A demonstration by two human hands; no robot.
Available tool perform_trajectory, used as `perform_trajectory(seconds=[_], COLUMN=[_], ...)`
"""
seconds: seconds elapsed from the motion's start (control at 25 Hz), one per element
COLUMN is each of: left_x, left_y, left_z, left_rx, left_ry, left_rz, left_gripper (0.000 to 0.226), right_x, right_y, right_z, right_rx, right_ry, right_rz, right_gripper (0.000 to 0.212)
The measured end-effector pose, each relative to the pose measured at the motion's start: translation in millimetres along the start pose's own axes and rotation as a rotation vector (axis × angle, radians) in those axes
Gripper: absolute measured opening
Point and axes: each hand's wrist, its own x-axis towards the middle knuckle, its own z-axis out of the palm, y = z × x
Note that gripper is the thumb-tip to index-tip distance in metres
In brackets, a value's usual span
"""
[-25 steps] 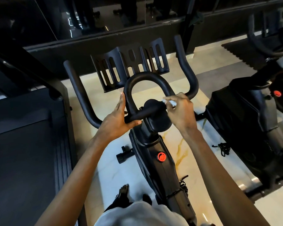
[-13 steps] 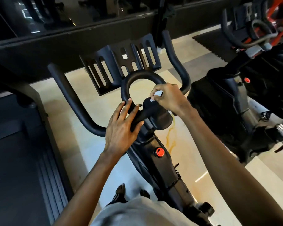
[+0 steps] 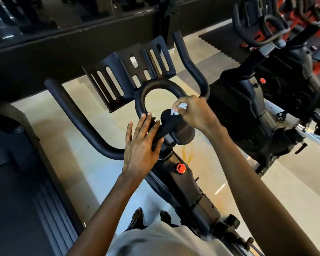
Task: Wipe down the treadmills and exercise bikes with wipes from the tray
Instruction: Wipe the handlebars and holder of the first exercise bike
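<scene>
- Right grip (image 3: 196,115): clenched, pinching a small crumpled white wipe (image 3: 177,109) against the top of the black hub (image 3: 181,132), directly above the red knob (image 3: 180,168).
- Left grip (image 3: 140,145): released, fingers straight, laid flat over the bar (image 3: 78,117) where it joins the stem, up and left of the knob. Touching, not holding.
- Rack (image 3: 124,71): slotted, black, farther above the knob, beyond the bar's loop.
- Bike (image 3: 185,189): frame running down from the knob toward the feet.
- Second bike (image 3: 257,100): well right of the knob.
- Treadmill (image 3: 17,200): well left of the knob.

Likely faults from here:
- Wipe lost from the pinch. Cause: a small wad held only at the fingertips while rubbing a rounded cap.
- Wipe snagged or torn. Cause: clamp edges just under the hub.
- Patchy cleaning. Cause: a tiny contact patch against long bar horns, with the rack slots easy to skip.
- Bar shifting under pressure. Cause: a flat left grip offering little bracing.
- Wipe spent early. Cause: no tray in view for a fresh one.

Writing:
- No brand or label legible anywhere.
- Mark on the knob face too small to read.
</scene>
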Motion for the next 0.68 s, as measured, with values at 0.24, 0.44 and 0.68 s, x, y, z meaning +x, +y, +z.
perform_trajectory(seconds=[0.24,0.44,0.68], left_x=[1,7,19], left_y=[6,14,23], left_z=[-1,-4,4], left_rx=[0.028,0.025,-0.008], left_ry=[0.018,0.018,0.049], left_rz=[-0.018,-0.024,0.000], left_gripper=[0.048,0.045,0.045], right_x=[-38,-80,-80], right_y=[18,43,55], right_z=[21,62,58], right_rx=[0.279,0.318,0.262], right_ry=[0.145,0.292,0.343], right_rz=[0.013,-0.034,0.029], right_gripper=[0.016,0.010,0.018])
